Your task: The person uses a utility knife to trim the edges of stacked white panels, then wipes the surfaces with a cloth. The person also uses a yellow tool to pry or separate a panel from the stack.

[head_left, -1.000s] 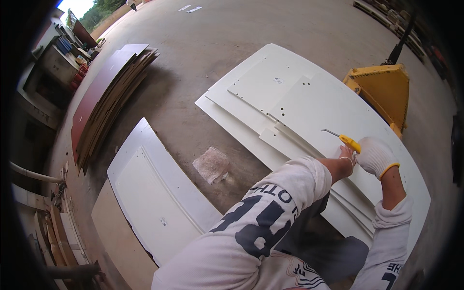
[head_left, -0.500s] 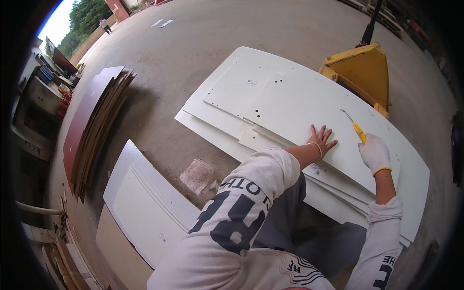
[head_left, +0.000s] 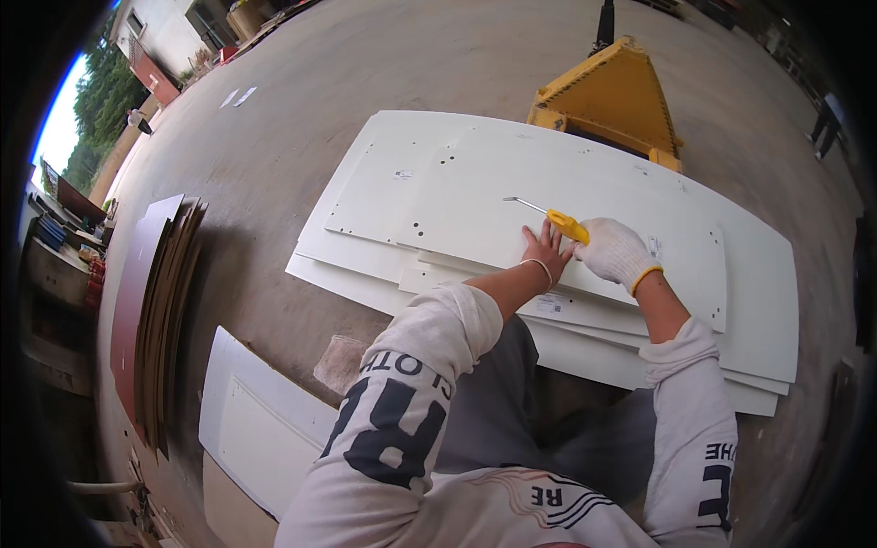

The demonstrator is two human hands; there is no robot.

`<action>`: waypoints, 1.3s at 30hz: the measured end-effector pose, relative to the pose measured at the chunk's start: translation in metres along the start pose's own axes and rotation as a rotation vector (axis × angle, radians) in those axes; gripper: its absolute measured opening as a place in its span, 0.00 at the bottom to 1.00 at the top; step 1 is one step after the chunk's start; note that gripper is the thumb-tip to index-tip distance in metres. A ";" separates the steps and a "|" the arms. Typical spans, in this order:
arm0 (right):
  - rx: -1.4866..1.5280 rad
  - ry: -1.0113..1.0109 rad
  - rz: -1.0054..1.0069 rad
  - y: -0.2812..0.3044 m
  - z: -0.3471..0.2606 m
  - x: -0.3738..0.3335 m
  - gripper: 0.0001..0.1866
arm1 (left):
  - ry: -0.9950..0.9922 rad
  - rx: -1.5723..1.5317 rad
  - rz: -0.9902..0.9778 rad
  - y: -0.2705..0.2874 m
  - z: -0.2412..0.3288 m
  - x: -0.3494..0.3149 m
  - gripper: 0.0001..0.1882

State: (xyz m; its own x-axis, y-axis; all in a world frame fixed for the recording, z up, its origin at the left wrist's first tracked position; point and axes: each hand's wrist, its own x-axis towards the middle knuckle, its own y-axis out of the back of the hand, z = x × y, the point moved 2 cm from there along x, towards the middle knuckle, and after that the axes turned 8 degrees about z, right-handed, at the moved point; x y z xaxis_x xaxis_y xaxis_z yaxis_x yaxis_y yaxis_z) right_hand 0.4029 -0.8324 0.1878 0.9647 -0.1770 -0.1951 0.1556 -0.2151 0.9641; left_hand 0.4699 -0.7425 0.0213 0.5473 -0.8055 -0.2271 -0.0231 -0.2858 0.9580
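Observation:
My right hand [head_left: 614, 252], in a white knit glove with a yellow cuff, grips a yellow-handled hook tool [head_left: 566, 225]. Its thin metal shaft points left above the panel and ends in a bent tip. My bare left hand [head_left: 548, 252] rests near the front edge of the top white panel [head_left: 493, 183], fingers spread, just left of the glove. Several white panels with drilled holes and small labels lie stacked beneath it. Whether the tool's tip touches the surface, I cannot tell.
A yellow pallet jack [head_left: 612, 96] stands beyond the stack. Reddish-brown boards [head_left: 137, 301] lean in a pile at left. Nearer, another white panel [head_left: 265, 411] lies by a crumpled pale bundle [head_left: 340, 363]. People stand at far left [head_left: 139, 121] and far right [head_left: 827, 123].
My right hand has brought the hook tool leftward, close to my left hand. My left hand stays flat on the panels. The whole view has shifted.

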 end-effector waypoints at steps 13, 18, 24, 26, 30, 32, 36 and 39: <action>-0.005 -0.063 -0.139 -0.031 0.019 -0.005 0.20 | -0.035 0.048 -0.013 0.007 -0.010 -0.016 0.47; 0.074 -0.366 -0.088 -0.025 0.084 -0.070 0.18 | -0.044 0.076 -0.018 0.020 -0.008 -0.025 0.54; 0.124 -0.773 0.175 -0.026 0.152 -0.163 0.18 | -0.042 0.133 0.013 0.024 -0.005 -0.024 0.54; 0.120 -0.795 0.159 -0.033 0.156 -0.184 0.18 | -0.036 0.132 0.009 0.025 -0.007 -0.023 0.53; 0.122 -0.717 0.144 -0.063 0.160 -0.216 0.15 | -0.021 0.049 0.060 0.048 -0.010 -0.028 0.54; 0.134 -0.694 0.143 -0.066 0.155 -0.222 0.14 | -0.014 -0.021 0.120 0.053 -0.022 -0.027 0.51; 0.222 -0.733 0.232 -0.061 0.155 -0.235 0.16 | 0.003 -0.096 0.236 0.055 -0.044 -0.022 0.47; 0.231 -0.668 0.280 -0.062 0.155 -0.244 0.16 | -0.030 -0.053 0.371 0.055 -0.057 -0.025 0.41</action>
State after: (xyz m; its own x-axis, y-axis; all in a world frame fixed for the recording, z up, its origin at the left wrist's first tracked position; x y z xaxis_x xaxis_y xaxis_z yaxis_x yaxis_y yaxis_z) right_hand 0.1253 -0.9249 0.1477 0.6159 -0.7830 -0.0869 -0.1959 -0.2590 0.9458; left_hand 0.5024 -0.7087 0.0899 0.4850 -0.8643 0.1330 -0.1713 0.0553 0.9837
